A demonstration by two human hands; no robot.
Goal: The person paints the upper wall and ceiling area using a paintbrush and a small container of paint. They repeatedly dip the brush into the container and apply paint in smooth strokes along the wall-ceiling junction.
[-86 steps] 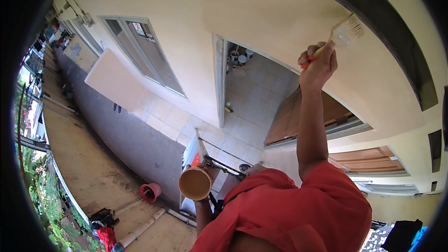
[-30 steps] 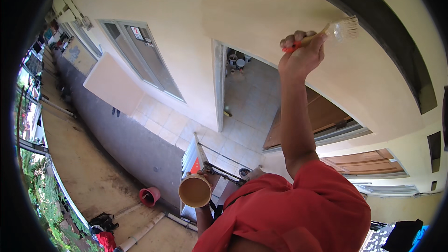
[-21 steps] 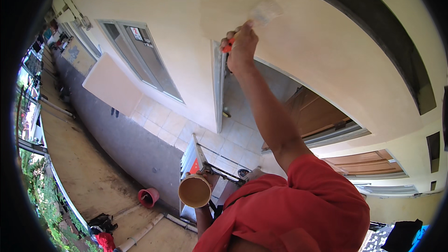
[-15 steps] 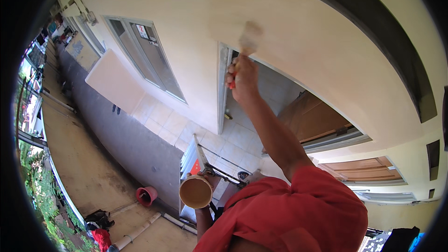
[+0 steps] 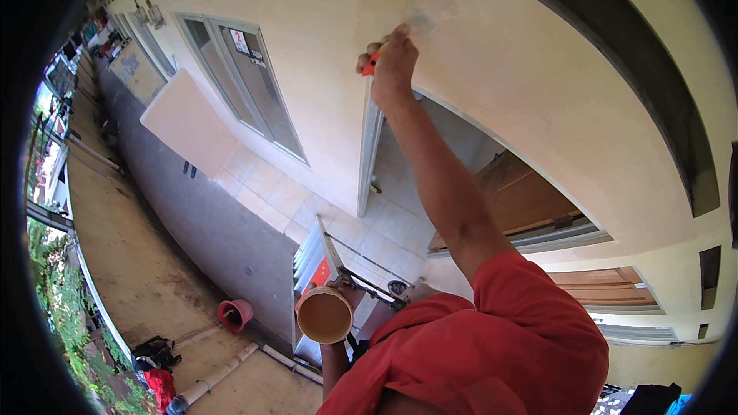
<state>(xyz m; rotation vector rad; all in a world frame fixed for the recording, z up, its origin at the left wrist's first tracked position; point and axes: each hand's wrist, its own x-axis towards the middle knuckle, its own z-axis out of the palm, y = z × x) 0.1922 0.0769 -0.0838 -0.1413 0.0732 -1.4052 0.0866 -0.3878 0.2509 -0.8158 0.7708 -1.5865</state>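
My right hand [image 5: 390, 65] is raised high against the cream wall [image 5: 323, 23], closed round the red-orange handle of a paintbrush [image 5: 430, 11]. The brush's wide head is smeared by motion over the wall above the doorway, and its outline is hard to make out. Low in front of my body, my left hand [image 5: 333, 349] holds a round paint pot [image 5: 324, 315] from below and behind. The pot's open top faces up, with cream-tan paint inside. Most of the left hand's fingers are hidden behind the pot.
A stepladder [image 5: 329, 250] stands right below me, beside the pot. The open doorway [image 5: 453, 138] lies under my right arm, with a window [image 5: 242, 84] to its left. Down on the ground, a pink bucket [image 5: 235, 314] lies tipped near a pale pipe [image 5: 223, 375].
My right hand and the brush have moved up the wall, away from the doorway's top edge. The left hand and the pot have barely shifted.
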